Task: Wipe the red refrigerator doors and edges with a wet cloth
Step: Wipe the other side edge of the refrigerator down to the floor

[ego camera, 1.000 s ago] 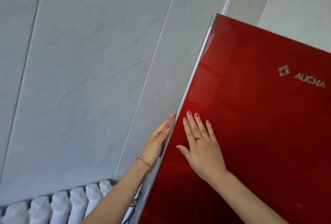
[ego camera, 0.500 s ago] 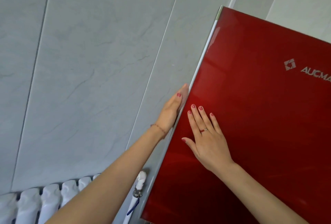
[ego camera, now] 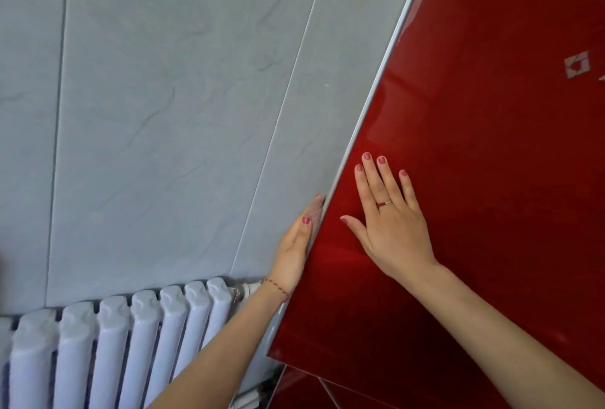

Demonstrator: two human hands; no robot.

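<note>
The red refrigerator's upper door point(ego camera: 474, 147) fills the right half of the head view, glossy, with a silver strip point(ego camera: 376, 88) down its left edge. My left hand point(ego camera: 296, 245) presses flat against that left side edge. A small pale pink patch of cloth point(ego camera: 317, 209) shows under its fingertips, and the rest of the cloth is hidden behind the hand. My right hand point(ego camera: 389, 222) lies flat on the door front beside the edge, fingers spread, holding nothing. A strip of the lower door point(ego camera: 294, 392) shows at the bottom.
A grey tiled wall point(ego camera: 163, 114) stands left of the refrigerator. A white ribbed radiator point(ego camera: 124, 343) sits low against it, close to the fridge side, with a valve point(ego camera: 242, 291) next to my left wrist. The gap between radiator and fridge is narrow.
My left hand slid up the side edge, then back down to below my right hand's fingertips. My right hand stayed flat on the door. The view tilted down, showing more radiator.
</note>
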